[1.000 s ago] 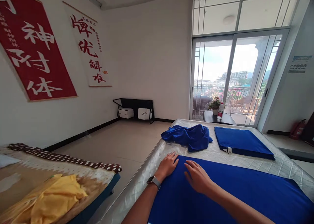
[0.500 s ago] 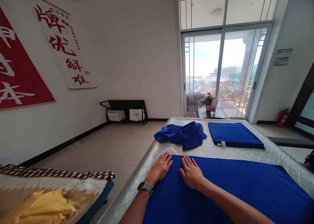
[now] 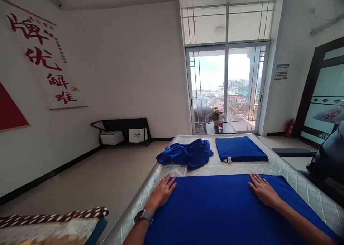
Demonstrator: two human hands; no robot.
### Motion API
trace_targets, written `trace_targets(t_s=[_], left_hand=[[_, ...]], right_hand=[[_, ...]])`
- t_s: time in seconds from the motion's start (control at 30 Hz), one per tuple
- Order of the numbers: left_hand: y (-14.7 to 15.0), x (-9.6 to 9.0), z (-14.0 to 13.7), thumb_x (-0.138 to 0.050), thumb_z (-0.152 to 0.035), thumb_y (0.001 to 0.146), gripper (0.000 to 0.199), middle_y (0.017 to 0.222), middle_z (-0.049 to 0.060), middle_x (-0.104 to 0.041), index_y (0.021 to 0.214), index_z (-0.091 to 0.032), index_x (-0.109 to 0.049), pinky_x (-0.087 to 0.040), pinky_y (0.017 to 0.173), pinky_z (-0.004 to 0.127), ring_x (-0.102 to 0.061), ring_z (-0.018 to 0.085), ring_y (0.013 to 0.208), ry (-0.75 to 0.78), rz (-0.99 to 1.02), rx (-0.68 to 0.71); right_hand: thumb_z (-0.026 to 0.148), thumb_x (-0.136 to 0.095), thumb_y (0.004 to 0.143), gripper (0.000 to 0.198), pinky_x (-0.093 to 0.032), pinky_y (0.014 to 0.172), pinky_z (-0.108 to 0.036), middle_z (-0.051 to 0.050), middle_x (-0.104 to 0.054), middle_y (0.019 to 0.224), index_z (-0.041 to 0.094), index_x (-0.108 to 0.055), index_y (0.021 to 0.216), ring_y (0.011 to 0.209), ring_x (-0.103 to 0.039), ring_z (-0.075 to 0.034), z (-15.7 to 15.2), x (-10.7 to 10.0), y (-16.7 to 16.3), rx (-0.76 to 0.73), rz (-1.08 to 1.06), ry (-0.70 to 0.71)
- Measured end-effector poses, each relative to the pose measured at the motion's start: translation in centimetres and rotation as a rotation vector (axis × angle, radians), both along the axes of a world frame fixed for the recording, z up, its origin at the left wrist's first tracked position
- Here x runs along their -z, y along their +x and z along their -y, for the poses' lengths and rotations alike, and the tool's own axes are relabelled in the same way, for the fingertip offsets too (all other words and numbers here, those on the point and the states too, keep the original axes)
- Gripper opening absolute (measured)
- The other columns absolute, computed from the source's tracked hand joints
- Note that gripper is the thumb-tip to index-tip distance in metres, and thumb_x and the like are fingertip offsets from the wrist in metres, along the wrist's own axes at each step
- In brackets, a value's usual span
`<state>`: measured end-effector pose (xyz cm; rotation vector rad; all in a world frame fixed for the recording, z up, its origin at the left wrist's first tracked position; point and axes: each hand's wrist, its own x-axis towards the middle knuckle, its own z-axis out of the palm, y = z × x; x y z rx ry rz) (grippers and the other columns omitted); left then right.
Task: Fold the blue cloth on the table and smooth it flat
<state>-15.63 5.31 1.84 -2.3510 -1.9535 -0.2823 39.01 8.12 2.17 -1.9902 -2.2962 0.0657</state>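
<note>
Cloth (image 3: 209,205) lies under flat, empty left hand (image 3: 162,192); right hand (image 3: 264,191), likewise, has moved farther off

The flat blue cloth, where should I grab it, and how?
Probably pinch the flat cloth at its far right corner, from the right: nothing covers that corner, the right hand rests left of it, and a flat middle gives little to pinch.

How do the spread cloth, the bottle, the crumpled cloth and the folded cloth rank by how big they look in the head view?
1. Spread cloth, by far the largest
2. Crumpled cloth and folded cloth, too alike to rank
3. Bottle, the smallest
</note>
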Motion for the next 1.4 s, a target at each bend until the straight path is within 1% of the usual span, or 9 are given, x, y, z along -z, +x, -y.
trace_targets(t_s=[0.2,0.37,0.47,0.57,0.73,0.83,0.97,1.2,1.4], left_hand=[[0.3,0.2,-0.1,-0.029,-0.039,0.105,0.051,0.159,0.006,-0.041,0.155,-0.027,-0.034,-0.031,0.120,0.048,-0.031,0.025,0.149,0.002,-0.056,-0.011],[1.2,-2.0,0.0,-0.032,-0.041,0.104,0.054,0.159,0.009,-0.039,0.154,-0.022,-0.036,-0.031,0.120,0.048,-0.031,0.027,0.148,-0.121,-0.124,-0.072],[4.1,-3.9,-0.1,-0.037,-0.047,0.102,0.057,0.154,0.013,-0.046,0.149,-0.017,-0.046,-0.032,0.119,0.051,-0.036,0.032,0.146,-0.049,-0.127,-0.126],[10.6,-4.7,-0.6,-0.030,-0.047,0.104,0.057,0.156,0.012,-0.044,0.149,-0.017,-0.047,-0.031,0.121,0.045,-0.034,0.029,0.147,0.076,-0.092,-0.049],[23.6,-2.5,-1.1,-0.023,-0.037,0.106,0.052,0.153,0.013,-0.048,0.148,-0.016,-0.046,-0.036,0.118,0.043,-0.041,0.023,0.144,0.164,0.041,0.287],[27.0,-0.4,-1.0,-0.019,-0.028,0.106,0.053,0.152,0.017,-0.048,0.149,-0.012,-0.044,-0.037,0.118,0.047,-0.040,0.025,0.144,0.136,0.038,0.306],[27.1,0.9,-0.8,-0.021,-0.029,0.105,0.053,0.156,0.017,-0.042,0.151,-0.011,-0.039,-0.031,0.120,0.049,-0.033,0.025,0.148,0.112,-0.013,0.276],[25.6,0.1,-0.9,-0.020,-0.046,0.106,0.059,0.160,0.011,-0.038,0.155,-0.018,-0.036,-0.029,0.121,0.049,-0.028,0.025,0.150,0.038,0.017,0.226],[16.7,-0.5,-0.6,-0.021,-0.054,0.104,0.062,0.162,0.009,-0.032,0.156,-0.023,-0.033,-0.025,0.122,0.048,-0.026,0.024,0.151,-0.038,-0.011,0.046]], right_hand=[[0.052,-0.019,0.094,0.076,-0.018,0.123,-0.047,-0.010,-0.027,0.163,0.009,-0.030,0.157,0.151,-0.020,-0.025,-1.4,2.2,10.2,0.181,0.037,0.053],[0.047,-0.027,0.093,0.073,-0.018,0.123,-0.046,-0.013,-0.033,0.161,0.008,-0.038,0.153,0.150,-0.023,-0.027,-1.5,2.4,11.1,0.223,0.005,0.108],[0.039,-0.025,0.095,0.066,-0.017,0.123,-0.049,-0.015,-0.035,0.159,0.008,-0.042,0.151,0.150,-0.024,-0.028,-0.7,0.6,7.8,0.163,0.006,0.199],[0.037,-0.021,0.098,0.064,-0.019,0.123,-0.046,-0.013,-0.034,0.160,0.009,-0.041,0.152,0.150,-0.024,-0.024,0.7,-1.9,1.4,-0.042,-0.060,0.253],[0.037,-0.022,0.100,0.062,-0.021,0.122,-0.041,-0.010,-0.033,0.160,0.012,-0.038,0.154,0.150,-0.025,-0.021,1.8,-2.8,-10.2,-0.325,-0.158,0.146],[0.026,-0.029,0.095,0.062,-0.020,0.122,-0.041,-0.014,-0.033,0.160,0.007,-0.037,0.153,0.150,-0.025,-0.022,1.4,-1.0,-13.1,-0.364,-0.130,0.087],[0.026,-0.030,0.094,0.063,-0.018,0.123,-0.043,-0.012,-0.027,0.162,0.008,-0.034,0.155,0.151,-0.021,-0.024,1.3,0.5,-13.0,-0.345,-0.132,0.089],[0.038,-0.023,0.099,0.064,-0.013,0.123,-0.043,-0.009,-0.027,0.163,0.012,-0.029,0.157,0.152,-0.019,-0.022,1.7,-0.7,-12.6,-0.311,-0.170,0.018],[0.055,-0.013,0.100,0.072,-0.014,0.123,-0.043,-0.007,-0.026,0.163,0.014,-0.029,0.157,0.152,-0.018,-0.021,0.9,-0.6,-3.6,-0.199,-0.127,0.025]])
